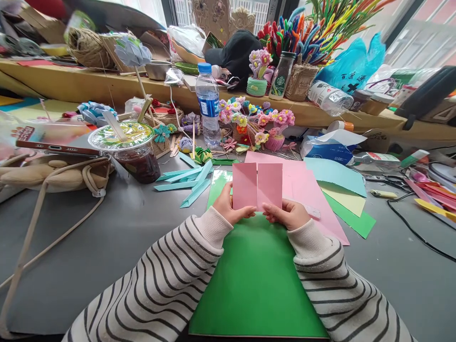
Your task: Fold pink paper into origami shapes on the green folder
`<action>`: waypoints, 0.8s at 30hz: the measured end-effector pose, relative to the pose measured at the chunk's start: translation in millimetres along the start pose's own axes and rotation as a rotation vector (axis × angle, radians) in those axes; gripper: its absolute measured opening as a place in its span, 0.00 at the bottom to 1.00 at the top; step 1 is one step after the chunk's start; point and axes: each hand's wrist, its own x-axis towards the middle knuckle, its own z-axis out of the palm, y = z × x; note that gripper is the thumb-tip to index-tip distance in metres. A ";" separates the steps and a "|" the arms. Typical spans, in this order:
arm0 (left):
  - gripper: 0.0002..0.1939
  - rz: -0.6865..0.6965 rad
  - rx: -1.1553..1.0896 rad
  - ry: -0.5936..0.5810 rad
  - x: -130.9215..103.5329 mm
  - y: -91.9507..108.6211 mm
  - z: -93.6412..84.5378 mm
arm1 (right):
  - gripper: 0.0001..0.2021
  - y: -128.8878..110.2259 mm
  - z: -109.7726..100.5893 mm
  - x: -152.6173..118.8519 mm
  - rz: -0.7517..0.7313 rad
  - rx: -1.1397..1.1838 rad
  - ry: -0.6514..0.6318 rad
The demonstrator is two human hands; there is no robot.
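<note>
Both hands hold up a piece of pink paper (244,186) whose two sides are folded inward, their edges meeting at a narrow slit down the middle. My left hand (228,205) pinches its lower left part, thumb across the front. On the lower right, my right hand (288,213) grips it the same way, and the other fingers are mostly hidden behind it. Below the hands lies a large green sheet (256,280). A bigger pink sheet (320,199) rests on the table behind and to the right.
Folded light-blue paper strips (192,183) lie left of the hands. Beyond them stand a lidded drink cup (135,156) and a water bottle (208,107). Crocheted flowers (260,123) line the back. Blue, yellow and green paper (352,223), scissors (386,180) and a black cable (409,228) lie right.
</note>
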 end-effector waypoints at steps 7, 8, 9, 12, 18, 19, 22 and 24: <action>0.32 0.026 -0.023 -0.020 -1.3 -0.6 1.8 | 0.11 -1.4 -0.7 0.9 -0.013 -0.041 -0.055; 0.32 0.046 -0.020 -0.019 -2.3 -0.1 2.3 | 0.11 -1.2 -0.5 1.1 -0.010 -0.037 -0.048; 0.31 0.067 -0.009 -0.015 -3.3 0.5 2.7 | 0.11 -0.9 -0.2 1.3 -0.010 -0.030 -0.036; 0.30 0.107 0.051 0.004 -5.2 1.9 3.2 | 0.11 0.1 1.3 1.1 -0.010 -0.014 -0.002; 0.30 0.091 -0.006 0.005 -2.8 1.1 2.8 | 0.12 1.8 2.9 -0.1 -0.032 -0.014 0.009; 0.30 0.078 -0.008 0.006 -2.6 1.2 3.0 | 0.12 2.1 2.6 0.3 -0.029 -0.013 0.005; 0.28 0.059 0.010 0.005 -4.2 3.5 3.9 | 0.12 3.5 0.3 2.9 -0.003 0.009 0.013; 0.28 0.073 -0.007 -0.014 -5.9 6.5 3.9 | 0.12 4.7 -1.6 5.0 0.023 0.046 0.036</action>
